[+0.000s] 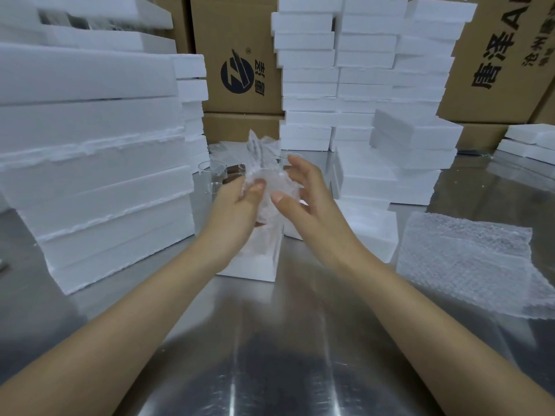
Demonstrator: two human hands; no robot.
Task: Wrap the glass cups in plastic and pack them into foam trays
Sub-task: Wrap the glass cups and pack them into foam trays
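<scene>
Here, both hands meet above a shiny steel table (270, 340), working a glass cup (267, 187) bundled in crinkly bubble wrap (259, 151). The left hand (237, 202) grips the bundle from the left, thumb pressed onto the plastic and fingers curled behind it. The right hand (303, 190) cups the other side with fingers spread apart and bent, thumb tip touching the wrap; whether its other fingertips touch the wrap cannot be told. The loose end of the wrap stands up in a ragged, translucent tuft above the fingers. The cup itself shows only as a clear blur inside the plastic.

Directly under the hands sits one open foam tray (255, 259), white, blocky, grainy at its edges. Just behind the hands stand bare cups (210, 178), clear and cylindrical; at least two rims show, the rest hidden. To the right lies one flat pile of bubble sheets (468, 259), dimpled and cloudy, its near edge curling over the table.

White foam slabs rise in stacks all around: one wide stack on the left (96, 163) with rough, broken edges, and three tall columns at the back (360, 70), with lower piles before them. Brown cardboard boxes (240, 34) with dark print stand behind.
</scene>
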